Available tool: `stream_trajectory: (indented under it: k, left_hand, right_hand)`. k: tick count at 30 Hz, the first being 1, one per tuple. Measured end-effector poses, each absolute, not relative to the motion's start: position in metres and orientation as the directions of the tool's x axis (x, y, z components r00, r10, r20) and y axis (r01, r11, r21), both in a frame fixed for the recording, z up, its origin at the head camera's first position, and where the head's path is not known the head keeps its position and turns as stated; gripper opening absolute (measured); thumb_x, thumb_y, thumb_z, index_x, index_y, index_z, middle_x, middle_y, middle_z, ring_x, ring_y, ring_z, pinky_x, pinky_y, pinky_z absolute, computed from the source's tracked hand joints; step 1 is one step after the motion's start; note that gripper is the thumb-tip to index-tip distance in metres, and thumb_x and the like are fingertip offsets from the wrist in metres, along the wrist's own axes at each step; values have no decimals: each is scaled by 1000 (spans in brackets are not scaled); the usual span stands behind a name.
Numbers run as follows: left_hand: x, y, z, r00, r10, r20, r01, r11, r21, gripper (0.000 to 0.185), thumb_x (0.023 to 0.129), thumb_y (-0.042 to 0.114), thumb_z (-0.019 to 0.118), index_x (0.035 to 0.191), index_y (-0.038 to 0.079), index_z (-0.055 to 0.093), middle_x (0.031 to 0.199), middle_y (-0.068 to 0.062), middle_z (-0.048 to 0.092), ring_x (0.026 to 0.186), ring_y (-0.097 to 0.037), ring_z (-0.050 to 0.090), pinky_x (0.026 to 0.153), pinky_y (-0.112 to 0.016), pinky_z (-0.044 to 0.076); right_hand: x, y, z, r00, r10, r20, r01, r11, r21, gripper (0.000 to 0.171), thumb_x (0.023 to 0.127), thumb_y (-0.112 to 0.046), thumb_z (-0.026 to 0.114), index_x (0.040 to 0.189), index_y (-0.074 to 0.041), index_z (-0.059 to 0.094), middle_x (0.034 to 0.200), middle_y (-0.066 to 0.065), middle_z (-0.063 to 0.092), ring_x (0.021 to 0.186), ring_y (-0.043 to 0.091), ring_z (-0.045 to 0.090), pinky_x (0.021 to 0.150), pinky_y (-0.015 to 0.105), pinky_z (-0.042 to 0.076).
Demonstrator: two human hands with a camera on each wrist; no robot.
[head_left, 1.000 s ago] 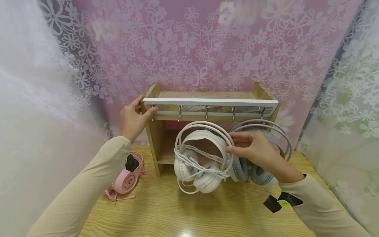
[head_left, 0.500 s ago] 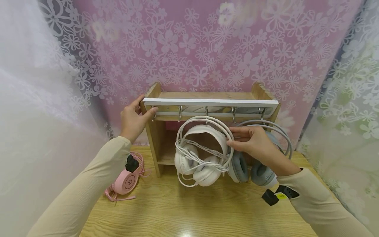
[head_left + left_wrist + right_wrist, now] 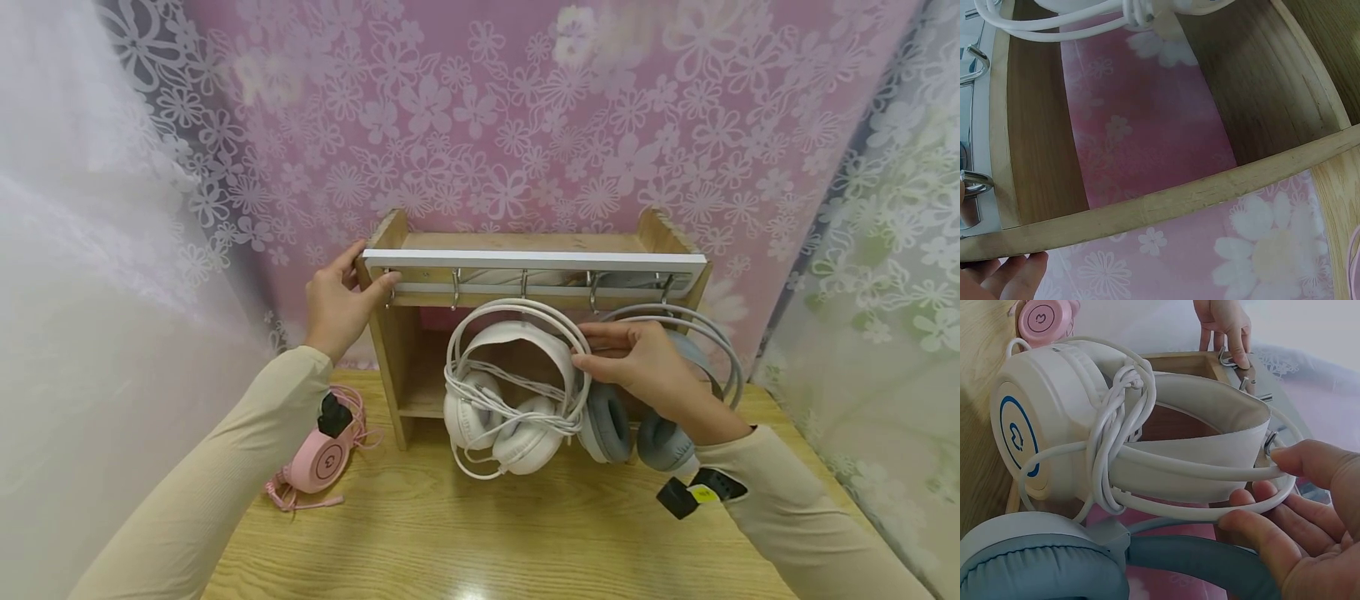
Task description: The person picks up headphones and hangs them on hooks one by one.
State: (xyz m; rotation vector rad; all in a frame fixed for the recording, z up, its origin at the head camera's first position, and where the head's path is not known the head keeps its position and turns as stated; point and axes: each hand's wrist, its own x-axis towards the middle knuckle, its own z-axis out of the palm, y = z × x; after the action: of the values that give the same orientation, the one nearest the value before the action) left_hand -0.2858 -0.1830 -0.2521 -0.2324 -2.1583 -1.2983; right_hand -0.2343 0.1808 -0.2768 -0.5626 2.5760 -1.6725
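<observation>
My right hand (image 3: 645,367) pinches the twin headband bars of white headphones (image 3: 528,442), with the thumb on one side and fingers on the other. Their cable is bundled across the ear cups. In the right wrist view, the tip of a metal hook (image 3: 1270,440) shows right at the top of the headband. My left hand (image 3: 337,308) grips the left end of a small wooden shelf (image 3: 390,375), thumb in front by the end hook and fingers behind the side panel. A white hook rail (image 3: 487,256) runs along the shelf's top front.
Grey-blue headphones (image 3: 606,421) hang under the rail's right end, partly behind my right hand. Pink headphones (image 3: 322,458) with a microphone lie on the wooden table (image 3: 450,542), left of the shelf. A pink flowered cloth (image 3: 495,125) stands behind, with pale curtains at both sides.
My right hand has raised the white headphones slightly toward the rail, then lowered them a touch. The left hand stays on the shelf's corner.
</observation>
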Motion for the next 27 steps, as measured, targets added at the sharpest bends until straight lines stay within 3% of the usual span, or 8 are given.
stream_trajectory:
  k: [11, 20, 27]
  left_hand:
    - [-286, -183, -252, -800, -149, 581, 441, 511, 738, 71, 82, 32, 77, 141, 5, 47, 134, -16, 55, 117, -30, 57, 95, -37, 49]
    - [-286, -184, -252, -805, -153, 574, 435, 505, 745, 71, 82, 31, 76, 141, 6, 47, 136, -16, 53, 118, -31, 56, 96, -38, 49]
    - [-285, -183, -252, -802, -156, 577, 436, 507, 744, 71, 82, 29, 77, 141, 5, 47, 136, -16, 53, 117, -31, 57, 94, -37, 50]
  right_hand:
    - [-236, 178, -278, -947, -256, 193, -283, 385, -879, 55, 87, -25, 73, 133, -2, 55, 125, 21, 61, 101, 10, 66, 81, 29, 57]
    - [-238, 175, -283, -952, -228, 203, -287, 443, -849, 53, 86, -29, 74, 130, -4, 59, 124, 16, 63, 109, 24, 64, 82, 30, 56]
    - [-237, 176, -284, -952, -222, 209, -293, 474, -831, 54, 86, -33, 73, 130, -6, 59, 124, 14, 63, 111, 26, 63, 84, 30, 56]
